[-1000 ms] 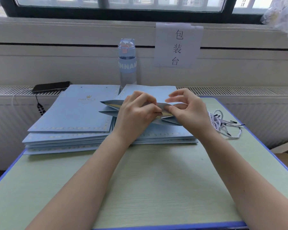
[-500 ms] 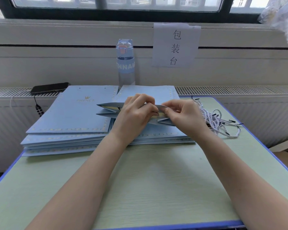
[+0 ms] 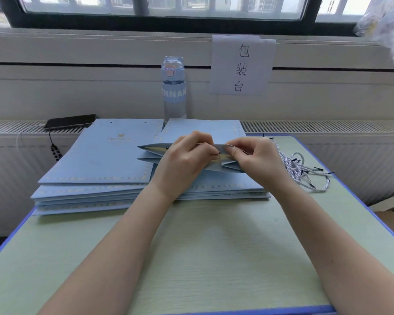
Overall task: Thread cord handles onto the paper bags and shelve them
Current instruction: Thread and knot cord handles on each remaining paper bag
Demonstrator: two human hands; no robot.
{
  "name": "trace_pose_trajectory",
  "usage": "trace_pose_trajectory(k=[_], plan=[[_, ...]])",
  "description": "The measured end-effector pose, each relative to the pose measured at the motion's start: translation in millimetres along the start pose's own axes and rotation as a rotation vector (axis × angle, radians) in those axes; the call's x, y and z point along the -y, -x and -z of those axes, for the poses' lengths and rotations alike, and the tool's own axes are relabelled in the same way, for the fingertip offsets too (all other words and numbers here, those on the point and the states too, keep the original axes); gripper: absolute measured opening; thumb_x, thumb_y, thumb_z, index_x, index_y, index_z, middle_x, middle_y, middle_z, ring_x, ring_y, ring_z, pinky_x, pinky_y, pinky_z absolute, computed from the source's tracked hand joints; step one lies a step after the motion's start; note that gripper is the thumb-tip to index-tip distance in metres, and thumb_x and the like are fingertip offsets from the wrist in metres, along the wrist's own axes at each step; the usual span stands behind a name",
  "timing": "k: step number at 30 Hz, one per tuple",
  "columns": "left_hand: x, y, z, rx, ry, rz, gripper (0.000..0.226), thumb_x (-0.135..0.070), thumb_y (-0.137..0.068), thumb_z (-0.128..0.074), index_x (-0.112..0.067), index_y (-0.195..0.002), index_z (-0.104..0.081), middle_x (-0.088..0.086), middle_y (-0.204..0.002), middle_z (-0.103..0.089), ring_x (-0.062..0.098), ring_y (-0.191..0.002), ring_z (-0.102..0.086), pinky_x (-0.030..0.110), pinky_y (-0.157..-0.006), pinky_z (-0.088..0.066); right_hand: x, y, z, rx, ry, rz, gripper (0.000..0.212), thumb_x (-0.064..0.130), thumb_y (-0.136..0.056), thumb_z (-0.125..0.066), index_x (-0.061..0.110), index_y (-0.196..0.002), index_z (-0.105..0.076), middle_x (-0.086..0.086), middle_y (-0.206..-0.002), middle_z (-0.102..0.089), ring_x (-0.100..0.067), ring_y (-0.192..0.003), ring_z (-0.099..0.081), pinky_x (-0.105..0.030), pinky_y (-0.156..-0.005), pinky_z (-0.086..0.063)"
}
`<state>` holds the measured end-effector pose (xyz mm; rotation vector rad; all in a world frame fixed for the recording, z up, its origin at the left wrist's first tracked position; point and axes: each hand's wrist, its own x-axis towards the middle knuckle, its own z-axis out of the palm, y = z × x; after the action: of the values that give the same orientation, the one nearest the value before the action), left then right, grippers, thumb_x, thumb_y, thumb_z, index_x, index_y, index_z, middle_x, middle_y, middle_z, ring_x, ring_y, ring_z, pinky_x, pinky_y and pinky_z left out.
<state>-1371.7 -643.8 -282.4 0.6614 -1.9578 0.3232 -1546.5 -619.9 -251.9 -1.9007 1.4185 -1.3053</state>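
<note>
Pale green desk (image 3: 191, 258) with a blue rim fills the lower frame, set against a white radiator (image 3: 328, 128) under a window. At centre, a half-opened light-blue paper bag (image 3: 151, 153) rests on the right-hand one of two stacks of flat bags (image 3: 96, 160).

The left hand (image 3: 182, 160) curls around the bag's middle, fingers over its top edge. The right hand (image 3: 257, 158) pinches that same edge between thumb and forefinger. A small black cord tip (image 3: 218, 153) shows between the two hands; whether either hand also holds the cord cannot be told.

Right of centre, just beside the stack, a loose bundle of twisted white-and-blue cord handles (image 3: 298, 169) lies on the desk.

Upper centre holds a blue water bottle (image 3: 173, 87) and a taped paper sign (image 3: 241, 64). A black phone (image 3: 69, 121) lies on the radiator at left.
</note>
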Motion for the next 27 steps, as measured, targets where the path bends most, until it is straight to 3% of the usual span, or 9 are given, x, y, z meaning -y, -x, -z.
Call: trace_pose_trajectory(k=[2,4,7,10,14,17,19,24,27], plan=[[0.1,-1.8,2.7,-0.005,-0.028,0.026,0.015,-0.024,-0.089,-0.064,-0.015,-0.100,-0.060,-0.003,-0.103,-0.054,0.025,-0.075,-0.061,0.034,-0.071,-0.051,0.4,0.2,2.0,0.025,-0.006,0.022,0.011,0.013,-0.087,-0.066,0.021,-0.085,-0.073,0.011,-0.076,-0.070,-0.001,-0.072,-0.064,-0.016,-0.069,-0.048],[3.4,-3.5,7.4,0.015,-0.156,0.025,0.026,-0.033,-0.085,-0.066,-0.019,-0.106,-0.060,-0.005,-0.097,-0.064,0.021,-0.071,-0.062,0.030,-0.069,-0.049,1.4,1.1,5.7,0.084,-0.022,0.027,0.010,0.012,-0.087,-0.067,0.019,-0.089,-0.074,0.009,-0.079,-0.071,0.000,-0.074,-0.063,-0.016,-0.073,-0.048],[8.3,-3.8,14.2,0.061,-0.267,0.016,0.018,-0.038,-0.083,-0.065,-0.022,-0.083,-0.073,-0.008,-0.072,-0.071,0.016,-0.060,-0.066,0.023,-0.050,-0.042,0.5,0.1,18.9,0.277,-0.053,-0.007,0.014,0.012,-0.085,-0.068,0.023,-0.093,-0.072,0.003,-0.086,-0.072,-0.007,-0.081,-0.064,-0.020,-0.078,-0.049],[7.2,-1.3,13.2,0.094,-0.261,0.019,0.022,-0.041,-0.082,-0.063,-0.026,-0.072,-0.074,-0.011,-0.070,-0.071,0.012,-0.058,-0.067,0.016,-0.046,-0.038,-3.9,-2.9,34.8,0.445,-0.026,-0.014,0.021,0.013,-0.085,-0.068,0.031,-0.095,-0.070,0.012,-0.079,-0.067,-0.008,-0.077,-0.060,-0.021,-0.079,-0.048],[5.6,-3.7,14.8,0.061,-0.227,-0.030,0.017,-0.036,-0.082,-0.067,-0.024,-0.073,-0.075,-0.010,-0.072,-0.072,0.013,-0.062,-0.068,0.017,-0.045,-0.042,-5.4,-3.6,52.6,0.446,0.019,-0.036,0.022,0.009,-0.086,-0.066,0.029,-0.094,-0.071,0.010,-0.073,-0.066,-0.003,-0.073,-0.059,-0.017,-0.076,-0.046],[6.1,-2.8,14.0,0.049,-0.228,-0.034,0.009,-0.030,-0.077,-0.077,-0.022,-0.072,-0.075,-0.009,-0.072,-0.072,0.014,-0.062,-0.069,0.021,-0.045,-0.046,-5.2,-2.1,53.4,0.458,0.193,-0.019,0.017,0.011,-0.089,-0.063,0.026,-0.090,-0.070,0.016,-0.057,-0.057,0.005,-0.053,-0.050,-0.007,-0.054,-0.036],[4.2,-0.8,11.1,0.047,-0.248,-0.026,0.008,-0.025,-0.072,-0.081,-0.023,-0.069,-0.074,-0.010,-0.071,-0.072,0.015,-0.062,-0.069,0.020,-0.046,-0.046,-7.4,-2.2,50.9,0.456,0.259,-0.015,0.017,0.012,-0.090,-0.060,0.026,-0.090,-0.069,0.012,-0.066,-0.052,0.005,-0.051,-0.048,-0.007,-0.052,-0.035],[2.0,-1.9,10.2,0.006,-0.254,-0.027,0.008,-0.026,-0.078,-0.075,-0.022,-0.071,-0.075,-0.009,-0.072,-0.073,0.015,-0.063,-0.070,0.019,-0.049,-0.044,-15.2,-7.1,51.1,0.376,0.396,0.037,0.014,0.009,-0.091,-0.054,0.020,-0.089,-0.063,0.014,-0.082,-0.050,0.017,-0.065,-0.047,-0.009,-0.061,-0.036],[1.2,-1.7,9.9,0.018,-0.263,-0.031,0.008,-0.026,-0.080,-0.074,-0.022,-0.073,-0.075,-0.009,-0.073,-0.073,0.015,-0.066,-0.070,0.018,-0.051,-0.043,-19.5,-8.9,52.7,0.395,0.435,0.042,0.015,0.011,-0.092,-0.054,0.024,-0.090,-0.061,0.018,-0.088,-0.048,0.012,-0.080,-0.047,-0.010,-0.067,-0.036]])
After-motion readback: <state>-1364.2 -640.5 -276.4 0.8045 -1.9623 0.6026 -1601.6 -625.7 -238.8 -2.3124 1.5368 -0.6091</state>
